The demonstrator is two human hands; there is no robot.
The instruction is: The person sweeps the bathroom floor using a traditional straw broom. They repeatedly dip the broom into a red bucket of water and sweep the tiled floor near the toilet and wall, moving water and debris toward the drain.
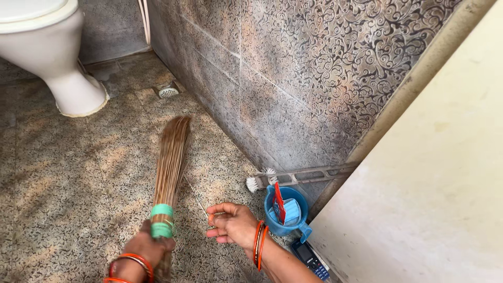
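My left hand [149, 246] grips the bound end of a stick broom [170, 157], just below its green tie, and the bristles reach across the patterned floor tiles toward the wall. My right hand [230, 222] hovers beside the broom with fingers loosely curled and holds nothing. Orange bangles circle both wrists. Just right of my right hand stands a small blue mug [285, 212] with a red and blue packet inside it.
A white toilet [50, 52] stands at the far left. A round floor drain [168, 91] sits by the tiled wall [293, 78]. A long-handled brush [298, 175] lies along the wall base. A dark keypad phone [310, 259] lies near the cream door [435, 183].
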